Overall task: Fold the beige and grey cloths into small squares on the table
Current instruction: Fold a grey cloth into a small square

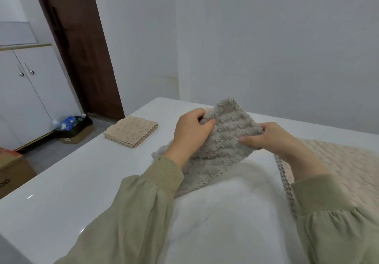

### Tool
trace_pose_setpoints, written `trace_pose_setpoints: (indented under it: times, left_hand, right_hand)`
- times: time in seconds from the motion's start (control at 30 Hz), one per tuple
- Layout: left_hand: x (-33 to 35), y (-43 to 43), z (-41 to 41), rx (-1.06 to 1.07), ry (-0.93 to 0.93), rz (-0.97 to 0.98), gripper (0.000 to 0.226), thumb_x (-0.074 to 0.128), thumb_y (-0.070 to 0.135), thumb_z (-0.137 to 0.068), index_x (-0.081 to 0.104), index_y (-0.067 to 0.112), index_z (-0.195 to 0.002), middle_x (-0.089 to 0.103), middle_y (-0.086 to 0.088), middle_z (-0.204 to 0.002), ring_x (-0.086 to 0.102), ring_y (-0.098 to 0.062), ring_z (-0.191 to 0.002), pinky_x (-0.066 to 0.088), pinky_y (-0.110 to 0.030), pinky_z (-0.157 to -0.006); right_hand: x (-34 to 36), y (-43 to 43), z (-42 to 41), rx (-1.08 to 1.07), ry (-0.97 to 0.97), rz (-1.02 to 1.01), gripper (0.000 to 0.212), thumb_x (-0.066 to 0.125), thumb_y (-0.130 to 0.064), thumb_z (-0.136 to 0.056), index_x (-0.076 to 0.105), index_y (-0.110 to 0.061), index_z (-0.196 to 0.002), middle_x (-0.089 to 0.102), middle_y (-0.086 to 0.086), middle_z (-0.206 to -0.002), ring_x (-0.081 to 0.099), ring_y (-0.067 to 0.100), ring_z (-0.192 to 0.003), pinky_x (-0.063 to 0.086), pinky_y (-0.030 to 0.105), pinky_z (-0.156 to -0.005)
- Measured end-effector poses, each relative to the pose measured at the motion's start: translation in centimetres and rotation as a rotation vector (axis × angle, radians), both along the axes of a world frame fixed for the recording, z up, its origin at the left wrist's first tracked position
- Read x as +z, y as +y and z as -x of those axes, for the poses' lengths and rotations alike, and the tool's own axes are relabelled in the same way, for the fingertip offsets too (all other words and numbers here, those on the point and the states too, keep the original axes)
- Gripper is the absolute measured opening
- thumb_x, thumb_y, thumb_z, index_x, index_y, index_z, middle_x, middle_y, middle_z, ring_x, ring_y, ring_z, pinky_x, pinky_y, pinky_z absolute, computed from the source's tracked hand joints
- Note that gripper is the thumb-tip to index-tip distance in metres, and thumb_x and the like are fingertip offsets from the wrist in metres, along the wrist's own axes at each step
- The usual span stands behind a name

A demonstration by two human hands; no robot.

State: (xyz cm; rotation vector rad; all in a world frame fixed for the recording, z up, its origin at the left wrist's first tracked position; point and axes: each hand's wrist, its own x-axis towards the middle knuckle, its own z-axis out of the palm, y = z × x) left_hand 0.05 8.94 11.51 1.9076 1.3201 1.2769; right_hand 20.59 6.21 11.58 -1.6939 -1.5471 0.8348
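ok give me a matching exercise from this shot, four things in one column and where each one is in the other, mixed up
Things:
1. grey cloth
2. folded beige cloth
3. spread beige cloth
4. cardboard box

Places:
A. on the floor near the brown door
B. lying flat at the right side of the table
C. gripped by the left hand and the right hand
D. a neat square stack at the far left of the table

Pairs: 1-C, 2-D, 3-B, 4-A
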Motion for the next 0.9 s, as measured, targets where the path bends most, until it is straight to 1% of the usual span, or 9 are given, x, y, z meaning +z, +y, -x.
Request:
trace_pose_setpoints:
  times: [0.13,0.2,0.27,0.33,0.4,0.5,0.73,0.83,0.9]
  left_hand:
    - [0.7,-0.2,0.1,0.028,-0.006,0.028,0.035,0.063,0.027,-0.086,0.041,0.01,-0.064,0.037,0.001,-0.061,0.032,-0.014,-0.056,0.027,-0.028,-0.055]
    - [1.4,-0.6,0.2,-0.019,-0.025,0.078,0.04,0.065,0.026,-0.085,0.033,0.016,-0.063,0.031,0.002,-0.059,0.028,-0.014,-0.054,0.023,-0.028,-0.053]
    - [2.4,-1.3,0.4,-0.131,-0.166,0.201,0.037,0.068,0.025,-0.085,0.038,0.016,-0.065,0.036,0.001,-0.056,0.032,-0.015,-0.049,0.025,-0.025,-0.048]
    - [3.6,-2.2,0.5,-0.267,-0.372,0.335,0.023,0.067,0.017,-0.087,0.052,0.012,-0.07,0.054,0.005,-0.054,0.05,-0.012,-0.047,0.038,-0.02,-0.044]
    - [4.6,-2.7,0.5,-0.392,-0.528,0.447,0.003,0.064,0.011,-0.088,0.063,0.008,-0.087,0.07,0.0,-0.075,0.066,-0.014,-0.069,0.057,-0.026,-0.065]
    - [4.7,-2.5,0.8,-0.449,-0.593,0.541,0.011,0.063,0.011,-0.088,0.063,0.004,-0.097,0.069,-0.009,-0.09,0.066,-0.022,-0.082,0.055,-0.033,-0.08]
    - [-3.1,-0.1,2.4,-0.062,-0.158,0.504,0.019,0.072,0.021,-0.081,0.055,0.012,-0.077,0.062,-0.008,-0.08,0.061,-0.018,-0.066,0.055,-0.03,-0.061]
    - [-7.2,0.0,3.2,0.039,-0.072,0.484,0.028,0.072,0.024,-0.08,0.049,0.015,-0.067,0.054,-0.001,-0.065,0.05,-0.013,-0.057,0.04,-0.024,-0.052]
    - [-8.8,0.2,3.6,0.081,-0.091,0.454,0.021,0.071,0.024,-0.079,0.056,0.014,-0.07,0.059,0.0,-0.068,0.055,-0.014,-0.062,0.04,-0.024,-0.055]
  right_hand:
    - [-1.6,0.9,0.3,-0.014,0.675,0.054,0.027,0.066,-0.004,-0.08,0.063,0.002,-0.107,0.069,0.016,-0.108,0.064,0.031,-0.099,0.055,0.035,-0.078]
    - [-1.2,0.7,0.8,0.037,0.931,0.063,0.039,0.06,-0.01,-0.082,0.057,0.001,-0.12,0.066,0.016,-0.116,0.065,0.028,-0.101,0.058,0.034,-0.073]
    - [-0.4,0.4,1.1,0.052,1.014,0.059,0.047,0.059,-0.019,-0.08,0.056,-0.001,-0.122,0.068,0.014,-0.113,0.067,0.026,-0.099,0.058,0.034,-0.071]
    - [1.0,-0.4,1.5,0.05,0.993,0.031,0.048,0.058,-0.025,-0.079,0.058,-0.001,-0.12,0.069,0.015,-0.111,0.068,0.026,-0.098,0.059,0.034,-0.07]
    - [2.4,-1.3,1.5,0.072,0.948,-0.011,0.036,0.055,-0.024,-0.085,0.06,-0.001,-0.113,0.073,0.013,-0.096,0.071,0.023,-0.085,0.058,0.03,-0.061]
    - [3.3,-1.9,1.6,0.073,0.868,-0.049,0.022,0.049,-0.018,-0.094,0.064,-0.003,-0.097,0.073,0.007,-0.075,0.071,0.016,-0.066,0.055,0.024,-0.051]
    - [-5.0,1.7,3.3,-0.163,0.511,-0.058,0.016,0.064,-0.012,-0.088,0.066,0.0,-0.098,0.07,0.012,-0.088,0.067,0.021,-0.073,0.058,0.032,-0.069]
    - [-8.2,2.0,4.6,-0.183,0.25,-0.119,0.005,0.066,-0.011,-0.086,0.067,-0.008,-0.082,0.067,0.005,-0.078,0.058,0.008,-0.064,0.047,0.012,-0.055]
    - [-8.8,2.2,5.1,-0.177,0.204,-0.137,0.009,0.065,-0.011,-0.087,0.065,-0.011,-0.078,0.063,0.0,-0.069,0.055,0.006,-0.06,0.042,0.017,-0.051]
